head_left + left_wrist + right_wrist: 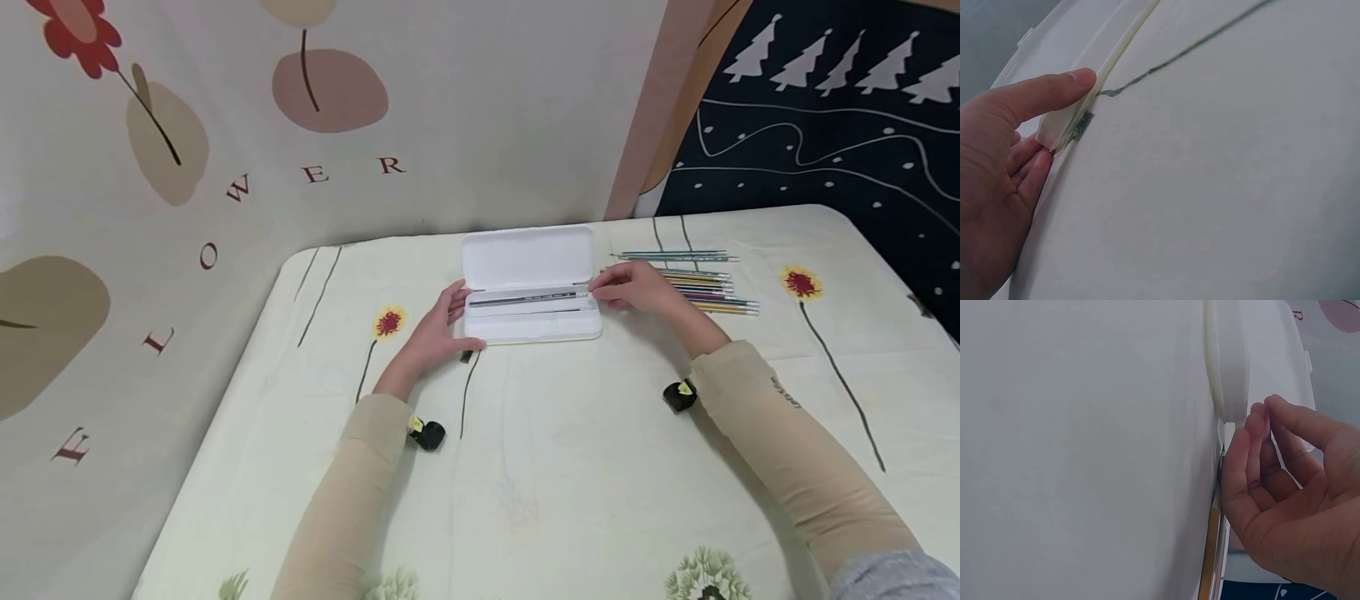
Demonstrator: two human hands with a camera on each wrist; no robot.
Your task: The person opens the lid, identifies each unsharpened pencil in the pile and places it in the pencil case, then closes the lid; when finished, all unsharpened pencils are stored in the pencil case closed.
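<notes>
An open white plastic pencil case (528, 260) lies near the table's far edge, its lid standing back. Inside its tray are a dark pencil (528, 298) and a thin dark line in front of it. My left hand (435, 333) grips the case's left end, thumb (1084, 77) on the front rim and fingers round the end. My right hand (633, 285) is at the case's right end, thumb and fingertips brought together over the rim, by the dark pencil's end. I cannot tell whether they pinch that pencil.
Several colored pencils (712, 287) lie to the right of the case, partly under the right hand, with a few more pencils (675, 256) behind them. A flower-printed cloth (555, 467) covers the table. A curtain (487, 108) hangs along the back.
</notes>
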